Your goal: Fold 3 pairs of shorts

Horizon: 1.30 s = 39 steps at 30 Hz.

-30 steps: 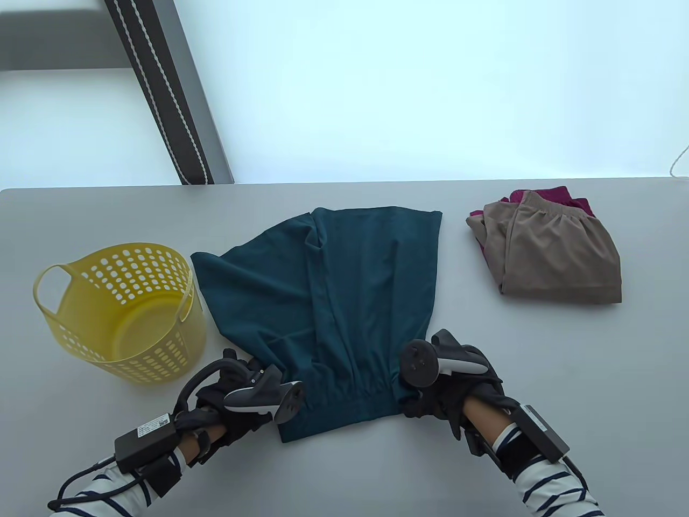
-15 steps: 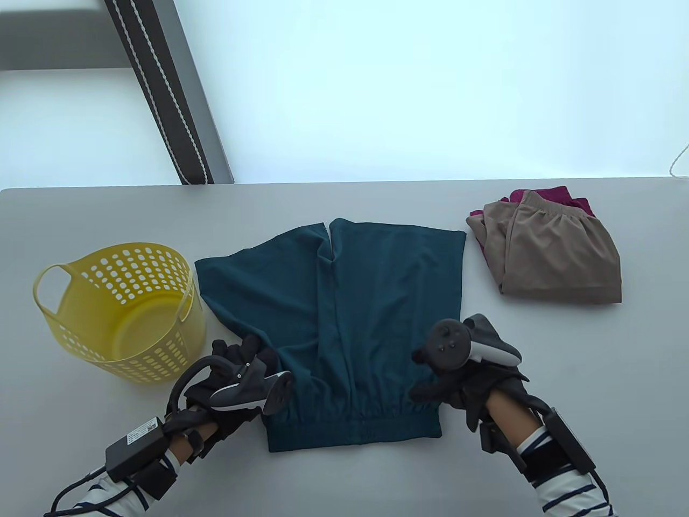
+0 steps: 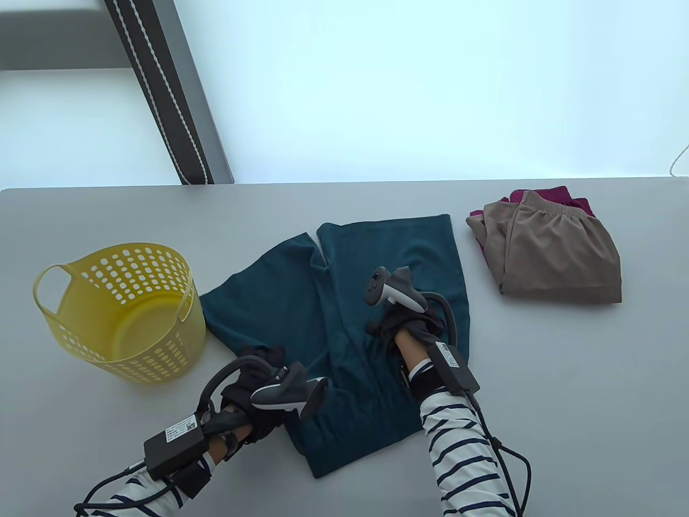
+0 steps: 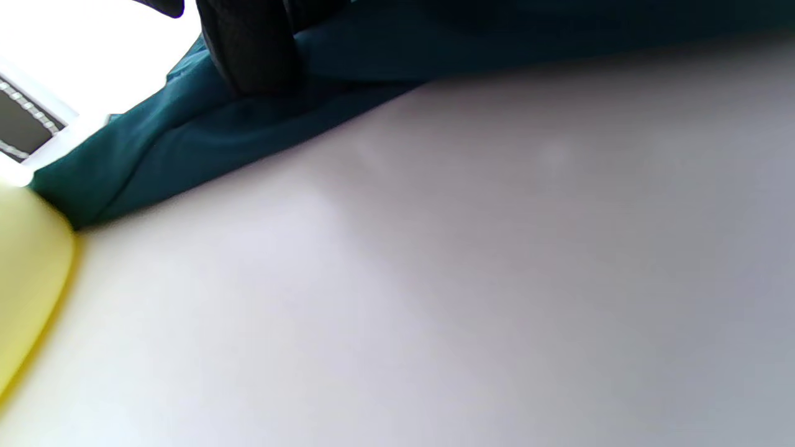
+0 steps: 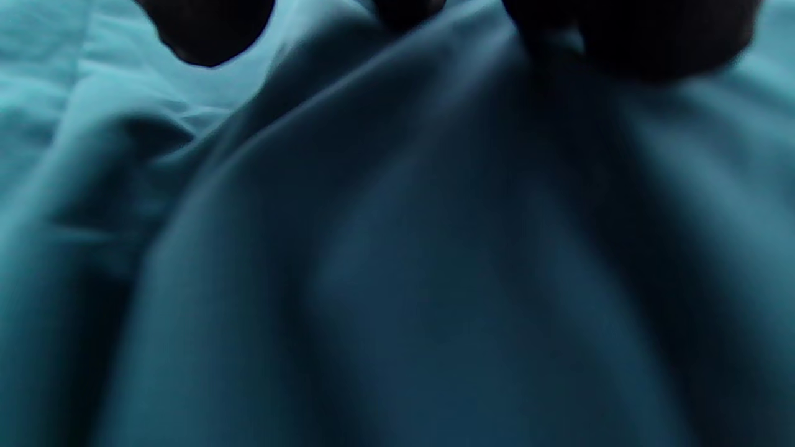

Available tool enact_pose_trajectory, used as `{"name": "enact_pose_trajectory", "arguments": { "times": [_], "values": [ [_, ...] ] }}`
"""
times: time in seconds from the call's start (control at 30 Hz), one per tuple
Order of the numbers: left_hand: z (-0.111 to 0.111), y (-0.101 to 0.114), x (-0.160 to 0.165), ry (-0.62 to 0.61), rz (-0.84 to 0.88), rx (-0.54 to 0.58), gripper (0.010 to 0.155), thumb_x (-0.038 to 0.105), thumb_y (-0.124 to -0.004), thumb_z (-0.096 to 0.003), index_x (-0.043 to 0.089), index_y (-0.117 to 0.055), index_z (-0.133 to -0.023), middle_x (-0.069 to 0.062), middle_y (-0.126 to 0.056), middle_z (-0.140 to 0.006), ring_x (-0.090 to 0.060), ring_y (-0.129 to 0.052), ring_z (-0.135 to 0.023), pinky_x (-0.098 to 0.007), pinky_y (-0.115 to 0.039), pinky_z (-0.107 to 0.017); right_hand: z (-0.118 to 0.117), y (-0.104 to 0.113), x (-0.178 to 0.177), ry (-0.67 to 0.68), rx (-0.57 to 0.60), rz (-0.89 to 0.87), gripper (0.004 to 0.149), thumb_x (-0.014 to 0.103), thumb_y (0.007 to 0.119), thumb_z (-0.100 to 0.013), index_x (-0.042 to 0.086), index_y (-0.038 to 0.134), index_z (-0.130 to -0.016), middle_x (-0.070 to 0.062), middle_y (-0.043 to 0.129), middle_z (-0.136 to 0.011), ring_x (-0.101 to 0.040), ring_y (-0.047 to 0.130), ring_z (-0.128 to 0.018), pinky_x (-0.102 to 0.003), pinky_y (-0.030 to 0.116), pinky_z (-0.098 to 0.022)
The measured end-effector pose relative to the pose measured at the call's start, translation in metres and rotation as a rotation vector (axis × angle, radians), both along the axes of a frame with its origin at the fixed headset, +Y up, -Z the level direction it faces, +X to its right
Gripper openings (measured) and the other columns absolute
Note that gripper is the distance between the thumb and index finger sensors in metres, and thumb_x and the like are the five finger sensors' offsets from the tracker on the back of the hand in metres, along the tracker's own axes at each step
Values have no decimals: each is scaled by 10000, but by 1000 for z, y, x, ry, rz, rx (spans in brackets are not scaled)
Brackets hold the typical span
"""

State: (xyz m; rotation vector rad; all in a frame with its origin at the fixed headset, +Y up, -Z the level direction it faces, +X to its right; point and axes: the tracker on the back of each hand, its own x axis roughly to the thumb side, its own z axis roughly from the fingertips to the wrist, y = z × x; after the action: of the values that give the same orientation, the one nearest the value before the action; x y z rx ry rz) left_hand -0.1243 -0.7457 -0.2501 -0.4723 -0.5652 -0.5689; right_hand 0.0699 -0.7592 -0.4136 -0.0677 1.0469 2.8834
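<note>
The right hand (image 3: 405, 327) is pressing on the middle of the teal shorts (image 3: 334, 301), though its grip is hidden from me; the left hand (image 3: 257, 388) is gripping their waistband edge. Two folded pairs (image 3: 549, 253) are already lying stacked on the worktop (image 3: 565, 377), so this third, judging by that, is just beginning. Only the left wrist view is showing a gloved finger (image 4: 248, 49) touching cloth.

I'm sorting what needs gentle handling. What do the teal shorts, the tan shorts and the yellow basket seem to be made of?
Teal shorts: soft matte knit, probably cotton jersey; they drape in loose folds with a gathered waistband.
Tan shorts: thinner, smoother fabric with a faint sheen, possibly synthetic.
Yellow basket: moulded plastic, slightly glossy, with punched holes and a loop handle.
</note>
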Motion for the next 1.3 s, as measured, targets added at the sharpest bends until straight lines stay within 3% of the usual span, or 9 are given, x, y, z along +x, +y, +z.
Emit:
{"name": "enact_pose_trajectory", "arguments": {
  "times": [0.27, 0.37, 0.5, 0.57, 0.7, 0.77, 0.97, 1.13, 1.3],
  "values": [
    [51, 7, 22, -226, 30, -65, 741, 576, -313, -454, 246, -602, -1051, -270, -413, -1204, -514, -727, -1013, -727, -492, -728, 0, -8, 22, 39, 27, -145, 711, 557, 554, -477, 240, 210, -1012, -92, -10, -1053, -441, -3, -947, -610, 118, -685],
    [43, 13, 14, -194, 74, 143, 742, 580, -340, -455, 240, -440, -1106, -313, -355, -1203, -490, -704, -1025, -721, -482, -738, 12, 10, 33, 116, 178, -151, 791, 567, 538, -478, 248, 75, -1034, -107, -71, -1035, -458, -27, -930, -601, 114, -673],
    [15, 11, -1, -197, -168, 506, 887, 511, -440, -495, -18, -4, -1057, -338, -339, -1184, -470, -735, -1015, -695, -533, -732, 38, 41, 47, 178, 381, -45, 827, 559, 510, -493, 132, 60, -1040, -306, 166, -1046, -615, 360, -900, -633, 457, -640],
    [3, 2, -7, -176, -331, 540, 897, 463, -508, -505, -49, -8, -1045, -321, -331, -1180, -452, -752, -1007, -681, -547, -731, 51, 49, 48, 232, 443, 11, 786, 541, 533, -496, 60, 282, -1065, -357, 630, -939, -514, 852, -726, -534, 763, -494],
    [-12, -19, -17, -133, -490, 388, 692, 379, -564, -516, 113, -320, -1105, -87, -623, -1164, -376, -815, -992, -635, -568, -740, 72, 32, 39, 342, 322, 124, 701, 509, 570, -507, 3, 601, -991, -314, 905, -710, -388, 1057, -452, -438, 882, -286],
    [-11, -26, -20, -111, -465, 283, 602, 364, -579, -513, 188, -459, -1076, 9, -773, -1084, -320, -848, -984, -615, -581, -744, 75, 9, 33, 364, 132, 159, 705, 502, 575, -509, -12, 602, -992, -386, 828, -726, -453, 1004, -471, -455, 877, -293],
    [2, -10, -26, -107, -305, 138, 603, 440, -563, -499, 209, -505, -1053, -26, -800, -1055, -329, -867, -962, -616, -590, -742, 50, -3, 23, 297, 77, 264, 846, 515, 561, -502, -172, 418, -974, -551, 702, -712, -613, 901, -507, -551, 835, -333],
    [41, 6, -33, -199, -22, -134, 579, 566, -506, -456, 357, -587, -990, -66, -751, -1063, -385, -786, -1010, -656, -537, -747, 18, -24, 45, 70, -38, 29, 769, 476, 433, -503, 162, -87, -974, -363, -107, -926, -624, -26, -825, -683, 155, -611],
    [56, 3, -33, -261, -69, -116, 615, 596, -490, -439, 362, -535, -1006, -71, -707, -1091, -387, -757, -1028, -656, -526, -752, 21, -26, 56, 79, 47, 4, 738, 503, 427, -494, 245, -64, -981, -240, -137, -959, -521, -91, -857, -623, 84, -632]
  ]
}}
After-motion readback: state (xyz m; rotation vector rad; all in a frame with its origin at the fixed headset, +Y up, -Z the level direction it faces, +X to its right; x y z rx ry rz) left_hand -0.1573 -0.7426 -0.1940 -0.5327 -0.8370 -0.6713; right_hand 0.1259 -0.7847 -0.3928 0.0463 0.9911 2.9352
